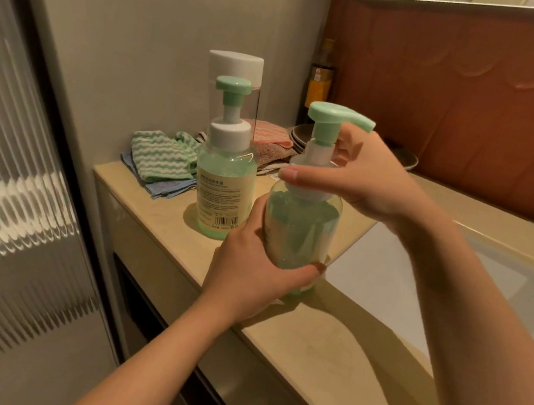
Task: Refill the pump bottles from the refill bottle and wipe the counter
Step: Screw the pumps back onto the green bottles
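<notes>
Two hands on clear green-tinted pump bottle (299, 231): left hand (248, 269) wraps body, right hand (362, 178) fingers (301, 175) pinch white collar (311, 196) above. I'd twist collar only, bottle upright.

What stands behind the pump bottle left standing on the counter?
A tall clear container with a white cap rises directly behind the pump bottle; a pink striped cloth lies further back. The container's base is hidden by the bottle.
</notes>
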`<state>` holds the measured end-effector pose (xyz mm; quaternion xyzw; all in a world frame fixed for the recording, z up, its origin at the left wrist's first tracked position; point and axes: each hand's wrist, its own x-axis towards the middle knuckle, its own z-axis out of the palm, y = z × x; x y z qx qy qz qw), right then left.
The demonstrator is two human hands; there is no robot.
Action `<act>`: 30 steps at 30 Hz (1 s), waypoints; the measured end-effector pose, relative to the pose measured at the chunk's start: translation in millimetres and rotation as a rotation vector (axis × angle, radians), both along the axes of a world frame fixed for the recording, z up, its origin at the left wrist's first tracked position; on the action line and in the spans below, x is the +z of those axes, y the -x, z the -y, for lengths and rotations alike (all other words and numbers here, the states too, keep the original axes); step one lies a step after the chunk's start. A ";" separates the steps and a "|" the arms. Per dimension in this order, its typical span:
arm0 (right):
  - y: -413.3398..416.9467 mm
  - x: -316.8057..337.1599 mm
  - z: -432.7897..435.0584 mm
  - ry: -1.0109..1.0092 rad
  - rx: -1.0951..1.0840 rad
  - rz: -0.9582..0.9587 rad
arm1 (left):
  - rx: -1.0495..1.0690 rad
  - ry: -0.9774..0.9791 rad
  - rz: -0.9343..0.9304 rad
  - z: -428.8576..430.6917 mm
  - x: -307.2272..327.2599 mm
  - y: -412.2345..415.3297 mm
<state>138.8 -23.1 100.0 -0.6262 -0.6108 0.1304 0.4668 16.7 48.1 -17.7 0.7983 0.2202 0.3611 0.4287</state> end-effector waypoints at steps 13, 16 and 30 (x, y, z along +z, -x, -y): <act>-19.4 6.4 19.2 0.179 0.190 -0.098 | -0.116 0.080 0.009 -4.3 2.8 -1.0; -15.0 9.7 16.7 0.147 0.078 0.010 | -0.118 0.079 0.006 -4.1 1.9 -1.1; -15.4 9.8 14.1 0.274 0.166 0.061 | -0.092 0.030 -0.010 -3.5 2.2 -1.8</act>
